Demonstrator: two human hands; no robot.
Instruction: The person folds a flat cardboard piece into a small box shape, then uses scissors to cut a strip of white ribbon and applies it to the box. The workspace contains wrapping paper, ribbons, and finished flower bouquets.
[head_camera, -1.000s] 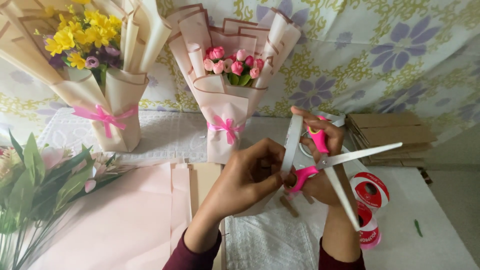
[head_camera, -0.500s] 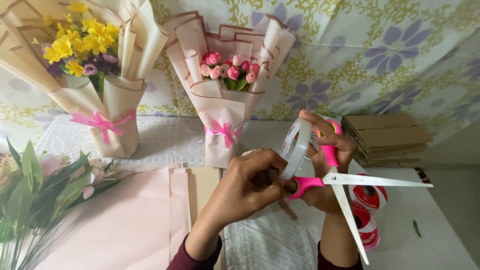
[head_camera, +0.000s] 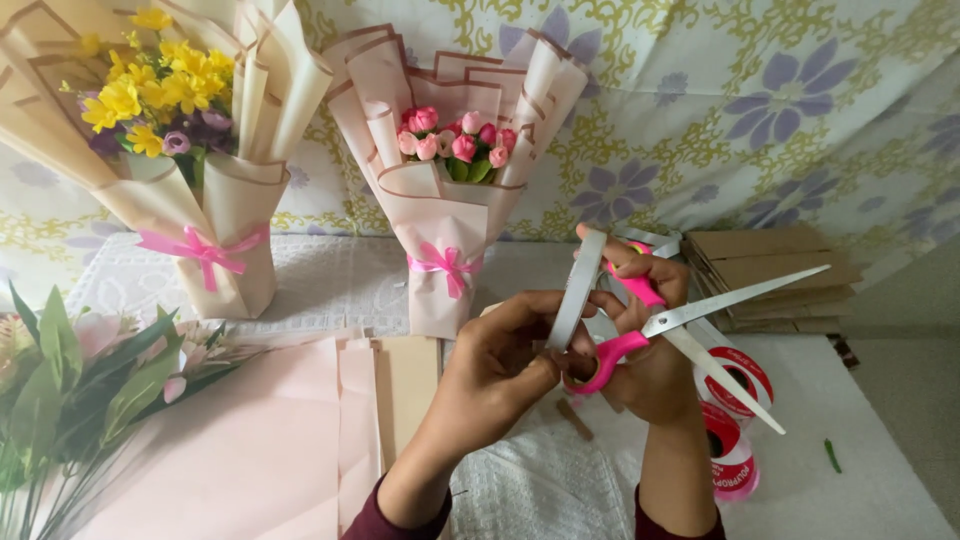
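Observation:
My right hand (head_camera: 650, 345) grips a pair of pink-handled scissors (head_camera: 700, 325) with the blades spread, pointing to the right. My left hand (head_camera: 500, 375) pinches the lower end of a white ribbon strip (head_camera: 578, 290), which runs up to the fingers of my right hand. Both hands meet above the table in the middle of the view. Behind them stands a pink-wrapped bouquet (head_camera: 450, 190) of pink buds with a pink bow.
A beige-wrapped bouquet (head_camera: 170, 150) of yellow flowers stands at the back left. Loose flowers and leaves (head_camera: 80, 370) lie at the left on pink wrapping paper (head_camera: 250, 450). Tape rolls (head_camera: 735, 420) lie right of my hands, folded brown cardboard (head_camera: 780, 270) behind. A floral cloth hangs at the back.
The scissors' blades have swung narrower, the upper blade now tilted up to the right. My hands have stayed together on the ribbon, shifting slightly left.

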